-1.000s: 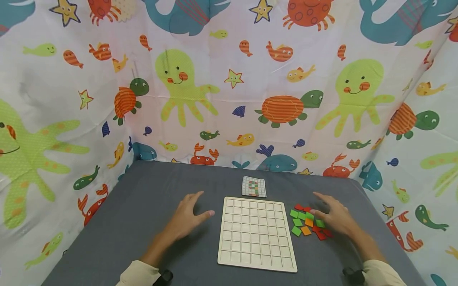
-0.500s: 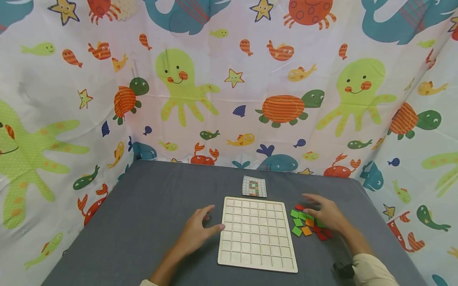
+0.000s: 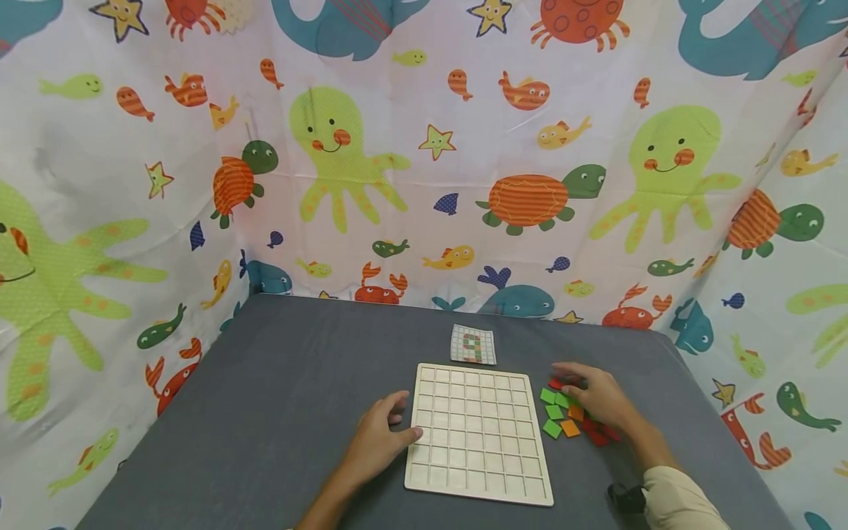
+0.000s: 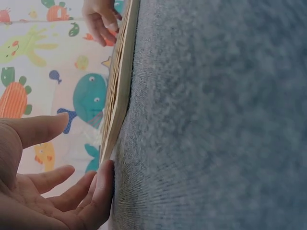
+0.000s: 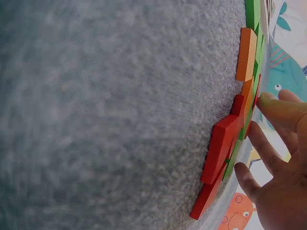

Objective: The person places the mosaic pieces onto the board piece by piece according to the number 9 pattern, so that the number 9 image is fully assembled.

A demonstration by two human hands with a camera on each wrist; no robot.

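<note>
A pale wooden grid board (image 3: 478,434) lies flat on the table. My left hand (image 3: 374,442) is at its left edge, thumb just over the rim in the head view. In the left wrist view, thumb and fingers (image 4: 50,182) stand well apart, with fingertips low by the board's edge (image 4: 120,86). My right hand (image 3: 601,394) hovers over the far side of a loose pile of square tiles: green (image 3: 553,428), orange (image 3: 570,428) and red (image 3: 596,436). Its fingers bend loosely; thumb and fingertips (image 5: 259,132) are close to the tiles, and I cannot tell whether they touch.
A small card (image 3: 473,344) printed with a grid and a coloured pattern lies behind the board. Dark grey cloth covers the table (image 3: 278,383). A curtain (image 3: 424,169) printed with sea animals hangs behind and on both sides.
My left hand has come right and nearer to me, up to the board's left edge. My right hand has moved left over the tile pile, its fingers bending more. Board and card stay put.
</note>
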